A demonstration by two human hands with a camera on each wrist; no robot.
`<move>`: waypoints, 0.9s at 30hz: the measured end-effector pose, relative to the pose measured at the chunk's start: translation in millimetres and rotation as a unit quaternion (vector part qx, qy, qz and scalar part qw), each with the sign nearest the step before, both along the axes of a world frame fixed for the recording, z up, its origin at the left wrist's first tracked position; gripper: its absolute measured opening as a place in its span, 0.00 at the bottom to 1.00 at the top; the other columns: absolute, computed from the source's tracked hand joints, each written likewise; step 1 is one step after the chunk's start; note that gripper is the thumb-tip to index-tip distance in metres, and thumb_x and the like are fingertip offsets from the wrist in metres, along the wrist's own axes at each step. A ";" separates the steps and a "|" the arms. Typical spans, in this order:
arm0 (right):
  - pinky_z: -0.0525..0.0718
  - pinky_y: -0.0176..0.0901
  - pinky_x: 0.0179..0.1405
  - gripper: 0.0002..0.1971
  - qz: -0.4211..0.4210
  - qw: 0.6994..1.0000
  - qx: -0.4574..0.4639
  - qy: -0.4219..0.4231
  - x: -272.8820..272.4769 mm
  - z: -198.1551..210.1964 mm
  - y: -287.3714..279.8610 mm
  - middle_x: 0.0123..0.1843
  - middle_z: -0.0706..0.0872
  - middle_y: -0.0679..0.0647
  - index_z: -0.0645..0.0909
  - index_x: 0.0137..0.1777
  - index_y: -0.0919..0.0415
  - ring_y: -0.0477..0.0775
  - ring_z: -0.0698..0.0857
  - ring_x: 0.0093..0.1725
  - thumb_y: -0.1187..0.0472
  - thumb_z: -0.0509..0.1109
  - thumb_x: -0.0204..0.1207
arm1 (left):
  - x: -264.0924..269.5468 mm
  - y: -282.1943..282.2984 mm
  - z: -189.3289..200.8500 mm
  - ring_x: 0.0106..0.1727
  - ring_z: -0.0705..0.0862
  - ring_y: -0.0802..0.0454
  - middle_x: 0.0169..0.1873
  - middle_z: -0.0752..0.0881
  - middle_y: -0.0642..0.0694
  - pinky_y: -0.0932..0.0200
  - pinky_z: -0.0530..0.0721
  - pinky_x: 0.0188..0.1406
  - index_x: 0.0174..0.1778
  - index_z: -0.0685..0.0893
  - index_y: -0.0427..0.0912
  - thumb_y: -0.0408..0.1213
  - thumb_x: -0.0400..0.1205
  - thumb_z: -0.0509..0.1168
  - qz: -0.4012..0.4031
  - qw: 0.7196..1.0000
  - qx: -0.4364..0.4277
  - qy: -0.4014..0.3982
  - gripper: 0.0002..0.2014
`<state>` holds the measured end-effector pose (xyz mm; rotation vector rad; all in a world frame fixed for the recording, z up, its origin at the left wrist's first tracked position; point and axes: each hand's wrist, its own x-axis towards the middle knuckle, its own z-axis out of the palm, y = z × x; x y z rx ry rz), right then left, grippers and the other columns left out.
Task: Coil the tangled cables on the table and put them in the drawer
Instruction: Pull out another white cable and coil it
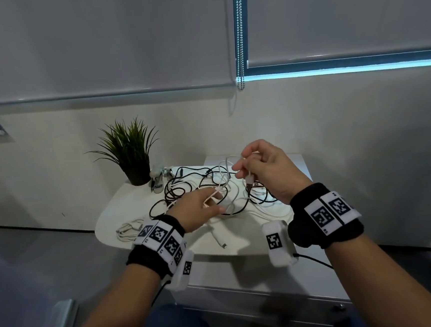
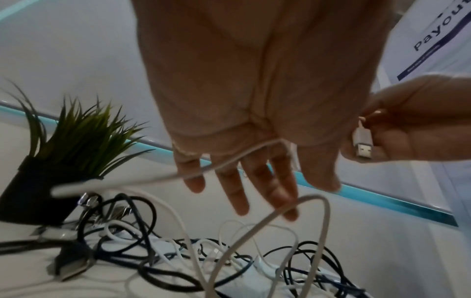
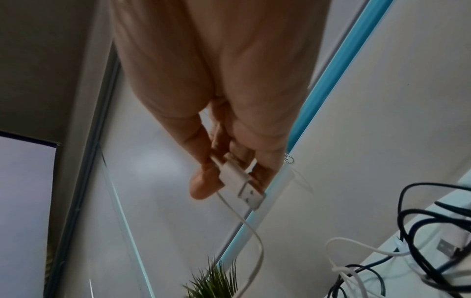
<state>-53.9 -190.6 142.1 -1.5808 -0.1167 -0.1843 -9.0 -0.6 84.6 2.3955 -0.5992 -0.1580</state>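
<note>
Head view first: both forearms reach forward over the white table (image 1: 124,207), each with a black wristband covered in square markers. The right hand (image 1: 267,169) is raised above the far right part of the pile, fingers curled, pinching a white cable (image 1: 228,162) near its USB plug (image 1: 249,179), which hangs down under the fingers. The left hand (image 1: 200,209) sits lower and nearer, palm down over the middle of the tangled cables (image 1: 185,189), with a thin white strand running across its fingers. The black and white heap covers the middle of the table, and 1 small bundled white cable (image 1: 129,229) lies apart at the near left edge. A potted plant (image 1: 130,150) stands at the far left corner.

Left wrist view: the left hand's (image 2: 254,100) fingers (image 2: 237,191) are straight and spread, not curled round anything. A white strand drapes across them and a loop rises just below the fingertips. The pile lies under it.

Right wrist view: the right hand (image 3: 224,121) has thumb and fingers clamped on the plug (image 3: 242,181), metal end pointing down, and the cable trails away below.
</note>
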 end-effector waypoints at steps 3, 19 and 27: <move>0.76 0.38 0.29 0.07 -0.003 1.000 0.000 0.020 0.1 0.1 -3.1 0.37 0.88 0.57 0.75 0.51 0.62 0.45 0.84 0.27 0.74 0.62 0.79 | -2.1 0.4 5.1 0.38 0.82 0.53 0.34 0.85 0.51 0.59 0.77 0.41 0.43 0.86 0.43 0.43 0.82 0.63 0.006 0.997 -0.071 -0.042 0.09; 0.84 0.38 0.32 0.08 0.004 0.984 0.169 0.064 3.4 -2.5 10.7 0.45 0.88 0.62 0.72 0.44 0.63 0.54 0.88 0.35 0.64 0.57 0.85 | -6.0 -9.8 19.4 0.32 0.80 0.62 0.30 0.86 0.53 0.63 0.80 0.41 0.37 0.82 0.47 0.34 0.81 0.65 -0.004 0.983 -0.173 -0.064 0.07; 0.83 0.55 0.59 0.09 -0.127 0.989 0.073 0.015 14.2 -13.4 3.7 0.48 0.83 0.57 0.76 0.46 0.53 0.48 0.81 0.38 0.64 0.58 0.84 | -8.7 1.1 20.8 0.32 0.80 0.62 0.29 0.82 0.52 0.61 0.80 0.41 0.38 0.84 0.43 0.35 0.82 0.64 -0.084 0.989 -0.120 0.004 0.07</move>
